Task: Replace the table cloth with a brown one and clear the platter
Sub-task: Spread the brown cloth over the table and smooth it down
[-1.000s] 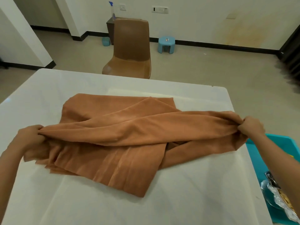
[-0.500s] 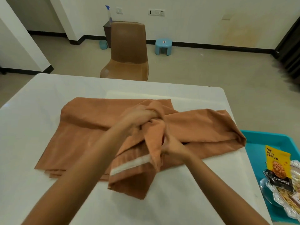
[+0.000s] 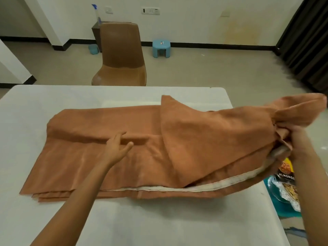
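Now my right hand [image 3: 300,139] clenches the brown cloth [image 3: 110,157] at its right end, left hand [image 3: 116,150] spread loose above it; soft, floppy, best gripped by corners.

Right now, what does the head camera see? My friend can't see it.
A person's right hand lifts one bunched end of a brown cloth off a white table, while the open left hand rests on it. A brown chair stands behind.

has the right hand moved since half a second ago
Yes. The right hand went from mid-table out past the white table's right edge, pulling a bunch of the brown cloth with it.
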